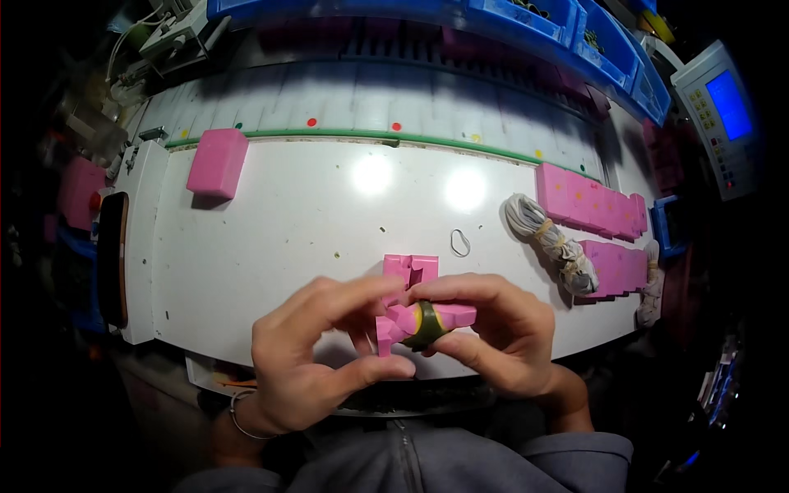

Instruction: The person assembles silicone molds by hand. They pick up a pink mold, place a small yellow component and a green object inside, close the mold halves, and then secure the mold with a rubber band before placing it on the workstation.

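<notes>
Near the front edge of the white table, both my hands are closed around a small pink moulded piece [399,323] with a dark green band and some yellow at its middle. My left hand [316,349] has its thumb under the piece's left end and its fingers curved over it. From the other side, my right hand [497,329] pinches the banded part between thumb and fingers. Just beyond my fingertips lies a pink block [423,264] with a slot cut in it; my hands partly hide it.
A pink block [219,163] stands at the far left. Rows of pink blocks [588,201] and a bundle of grey-white cord [551,242] lie at the right. A loose band [460,242] sits mid-table. Blue bins [526,23] and a control panel [723,115] border the back.
</notes>
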Tool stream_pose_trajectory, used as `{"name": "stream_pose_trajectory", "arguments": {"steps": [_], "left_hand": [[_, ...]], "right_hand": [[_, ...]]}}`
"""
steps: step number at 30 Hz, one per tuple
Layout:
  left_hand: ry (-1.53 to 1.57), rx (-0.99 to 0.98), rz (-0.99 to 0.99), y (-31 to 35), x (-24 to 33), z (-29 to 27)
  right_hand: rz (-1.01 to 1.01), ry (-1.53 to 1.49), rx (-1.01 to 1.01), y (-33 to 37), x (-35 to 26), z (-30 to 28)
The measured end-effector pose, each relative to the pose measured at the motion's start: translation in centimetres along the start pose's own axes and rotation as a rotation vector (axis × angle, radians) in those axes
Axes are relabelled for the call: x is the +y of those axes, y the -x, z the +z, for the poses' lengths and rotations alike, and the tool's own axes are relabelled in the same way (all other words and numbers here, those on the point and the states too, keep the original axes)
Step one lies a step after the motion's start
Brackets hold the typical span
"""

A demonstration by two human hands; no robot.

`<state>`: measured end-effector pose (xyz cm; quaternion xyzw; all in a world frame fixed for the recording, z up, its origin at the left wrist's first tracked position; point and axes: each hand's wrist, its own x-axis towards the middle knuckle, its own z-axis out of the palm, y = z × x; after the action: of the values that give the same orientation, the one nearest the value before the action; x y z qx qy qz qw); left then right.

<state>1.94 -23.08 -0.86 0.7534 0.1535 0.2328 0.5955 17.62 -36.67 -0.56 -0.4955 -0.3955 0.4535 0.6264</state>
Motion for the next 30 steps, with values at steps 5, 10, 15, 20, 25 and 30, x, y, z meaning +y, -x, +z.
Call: {"name": "stream_pose_trajectory", "arguments": {"steps": [5,10,15,20,25,30], "left_hand": [[-0.132,0.055,0.240,-0.5,0.8,1.5],[-0.139,0.028,0.275,-0.4,1.2,1.9],[-0.151,-0.036,0.265,-0.2,2.1,1.3],[-0.079,-0.074,0.201,0.2,2.2,1.3],[0.007,-0.078,0.114,0.6,2.0,1.1],[0.037,0.518,-0.008,0.6,-0.3,-2.3]], "right_hand": [[0.014,-0.012,0.002,0.3,0.1,0.5],[0.169,-0.284,-0.046,0.5,-0.1,0.3],[0.030,-0.152,-0.023,1.1,0.8,0.9],[-0.049,-0.155,0.020,1.8,0.8,1.5],[-0.080,-0.179,0.092,1.9,0.9,2.1],[-0.210,-0.126,0.404,4.3,0.4,-0.8]]}}
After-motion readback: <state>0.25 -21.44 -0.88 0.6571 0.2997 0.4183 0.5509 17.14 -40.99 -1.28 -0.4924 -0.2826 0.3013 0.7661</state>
